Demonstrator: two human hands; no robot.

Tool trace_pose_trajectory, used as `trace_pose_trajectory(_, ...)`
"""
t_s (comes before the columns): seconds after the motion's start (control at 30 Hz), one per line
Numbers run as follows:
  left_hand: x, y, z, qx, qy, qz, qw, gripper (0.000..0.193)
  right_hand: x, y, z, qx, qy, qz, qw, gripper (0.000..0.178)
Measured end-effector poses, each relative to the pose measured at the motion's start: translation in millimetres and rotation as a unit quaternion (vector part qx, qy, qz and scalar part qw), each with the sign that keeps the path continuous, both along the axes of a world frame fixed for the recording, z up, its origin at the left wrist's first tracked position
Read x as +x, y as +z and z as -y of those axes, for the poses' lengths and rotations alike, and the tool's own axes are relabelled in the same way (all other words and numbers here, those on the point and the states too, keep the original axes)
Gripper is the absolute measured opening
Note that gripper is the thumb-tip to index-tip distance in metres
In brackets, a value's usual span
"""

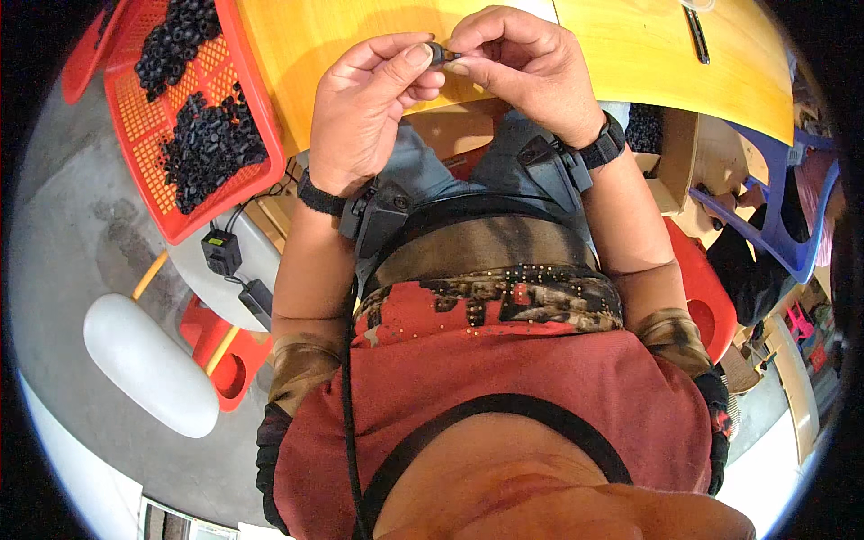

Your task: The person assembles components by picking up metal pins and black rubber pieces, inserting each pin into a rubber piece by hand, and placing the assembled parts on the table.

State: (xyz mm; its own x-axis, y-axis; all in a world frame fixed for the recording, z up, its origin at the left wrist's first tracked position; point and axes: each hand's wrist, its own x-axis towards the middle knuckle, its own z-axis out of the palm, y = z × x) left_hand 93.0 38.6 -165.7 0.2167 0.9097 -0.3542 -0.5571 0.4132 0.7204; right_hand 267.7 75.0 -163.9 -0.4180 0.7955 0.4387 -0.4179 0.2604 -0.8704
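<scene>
Over the front edge of the yellow table (297, 63), my left hand (373, 99) pinches a small black part (438, 54) between thumb and forefinger. It looks like a short round plastic piece; its exact kind cannot be made out. From the other side, my right hand (535, 76) closes thumb and forefinger on the same part's right end, where a small dark tip shows. The fingertips nearly meet around it. To the left, an orange-red mesh basket (135, 148) holds two piles of black pieces: rounder ones (180, 40) at the back and smaller ones (211, 148) nearer me.
A black pen-like tool (696, 36) lies on the table's right. Below that side are a box of black parts (643, 129) and a blue plastic stool (778, 220). On my left stand a white padded seat (148, 364) and black cabled boxes (220, 252).
</scene>
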Motion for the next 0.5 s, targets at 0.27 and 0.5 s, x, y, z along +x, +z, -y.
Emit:
trace_pose_trajectory(0.27, 2, 4, 1, 0.005, 0.019, -0.028, 0.999, 0.022, -2, -19, -9, 0.122, -0.029, 0.016, 0.992, 0.010)
trace_pose_trajectory(0.5, -1, 7, 5, 0.050, 0.002, -0.098, 0.994, 0.023, 1, 4, -7, 0.217, -0.073, 0.090, 0.969, 0.010)
